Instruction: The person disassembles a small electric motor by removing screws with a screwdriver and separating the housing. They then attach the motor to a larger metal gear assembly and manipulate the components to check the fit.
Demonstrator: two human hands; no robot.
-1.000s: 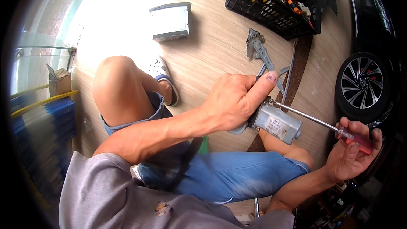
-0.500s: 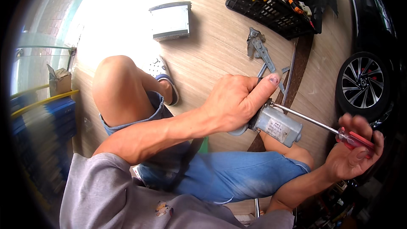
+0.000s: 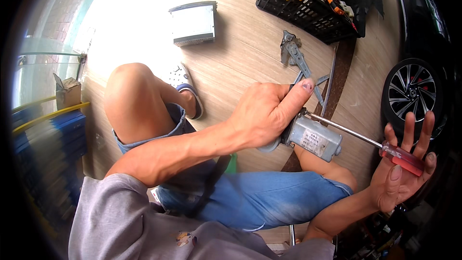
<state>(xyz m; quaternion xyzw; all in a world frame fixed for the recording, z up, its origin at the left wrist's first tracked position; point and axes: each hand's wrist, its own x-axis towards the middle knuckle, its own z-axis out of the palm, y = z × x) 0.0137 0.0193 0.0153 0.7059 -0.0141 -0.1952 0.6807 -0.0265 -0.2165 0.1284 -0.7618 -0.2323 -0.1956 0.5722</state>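
Note:
My left hand (image 3: pixel 263 115) is wrapped around one end of a small electric motor (image 3: pixel 313 138), a grey metal can with a pale label, held above my bent right leg. A screwdriver (image 3: pixel 403 159) with a clear red handle and long steel shaft reaches from the right. Its tip meets the motor's housing close to my left thumb; the exact contact point is too small to make out. My right hand (image 3: pixel 392 183) has its fingers spread, with the handle lying across the open palm and fingers. Most of the housing under my left hand is hidden.
A grey metal window-regulator-like linkage (image 3: pixel 294 54) lies on the floor ahead. Beyond it stands a black plastic crate (image 3: pixel 301 12) with tools. A silver box-shaped unit (image 3: pixel 193 24) sits farther left. A dark car's wheel (image 3: pixel 413 94) is at the right, blue stacked items (image 3: pixel 57 135) at the left.
The fingers of my right hand have uncurled and spread from around the screwdriver handle. The motor and my left hand have shifted very slightly up and left.

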